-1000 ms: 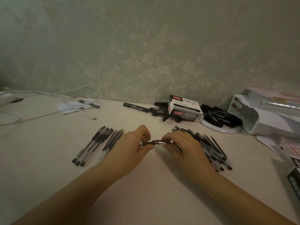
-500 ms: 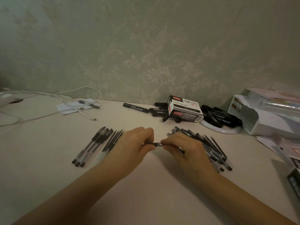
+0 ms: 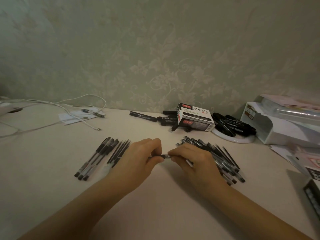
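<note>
Head view: pen [image 3: 165, 155] held just above mid-table, between sorted row [image 3: 97, 158] and loose pile [image 3: 223, 158]. Left hand [image 3: 138, 158] and right hand [image 3: 192, 158] each pinch one end, grip tight. Hands are closer than a second ago and less of the pen shows, so it's probably being pushed together.

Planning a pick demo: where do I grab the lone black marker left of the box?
Take the lone marker at mid-barrel, from above, grip closing front to back across it. It lies flat, lengthwise left to right; its left end is free, but its right end nears other markers, so probably avoid that end.
</note>
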`<state>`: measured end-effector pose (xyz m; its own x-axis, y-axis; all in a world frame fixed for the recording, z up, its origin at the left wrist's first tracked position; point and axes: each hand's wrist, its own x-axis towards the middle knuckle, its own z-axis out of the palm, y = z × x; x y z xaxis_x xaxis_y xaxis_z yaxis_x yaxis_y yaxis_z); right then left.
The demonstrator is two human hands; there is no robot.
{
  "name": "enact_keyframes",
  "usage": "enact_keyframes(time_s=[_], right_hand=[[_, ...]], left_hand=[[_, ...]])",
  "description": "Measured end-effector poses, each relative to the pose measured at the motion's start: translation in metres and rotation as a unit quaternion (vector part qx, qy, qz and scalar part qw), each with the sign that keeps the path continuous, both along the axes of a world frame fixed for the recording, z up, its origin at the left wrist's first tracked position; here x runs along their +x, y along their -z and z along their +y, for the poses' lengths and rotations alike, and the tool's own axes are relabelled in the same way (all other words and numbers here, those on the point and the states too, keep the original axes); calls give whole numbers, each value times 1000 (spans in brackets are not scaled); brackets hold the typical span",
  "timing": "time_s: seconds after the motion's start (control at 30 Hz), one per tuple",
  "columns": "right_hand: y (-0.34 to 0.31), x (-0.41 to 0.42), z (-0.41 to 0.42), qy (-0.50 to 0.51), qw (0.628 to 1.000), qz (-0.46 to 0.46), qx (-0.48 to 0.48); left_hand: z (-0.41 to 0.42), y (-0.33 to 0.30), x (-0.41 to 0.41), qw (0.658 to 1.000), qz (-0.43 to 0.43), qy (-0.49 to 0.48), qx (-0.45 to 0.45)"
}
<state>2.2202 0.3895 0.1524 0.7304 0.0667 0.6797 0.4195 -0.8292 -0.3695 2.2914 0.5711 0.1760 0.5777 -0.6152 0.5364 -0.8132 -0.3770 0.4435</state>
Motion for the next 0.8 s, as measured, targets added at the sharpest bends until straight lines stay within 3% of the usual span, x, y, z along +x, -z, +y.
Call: enact_keyframes(time_s=[0.13, 0.23, 0.37, 0.47, 0.6, 0.8], right_hand=[[4, 3, 6, 29, 999, 16, 30], [6, 2, 6, 57, 997, 35, 39], [5, -1, 4, 73, 996, 45, 10], [5, -2, 6, 72, 996, 55, -6], [6, -2, 5, 79, 995, 45, -36], [3, -1, -2, 138, 989, 39, -31]], left_hand=[[1, 1, 2, 999, 5, -29, -22], [11, -4, 16, 990, 16, -126, -56], [49, -11, 54, 946, 38, -316, -67], [76, -6, 75, 909, 86, -406, -33], [83, 3, 84, 889, 138, -433, 53], [83, 7, 85, 883, 168, -423, 111]])
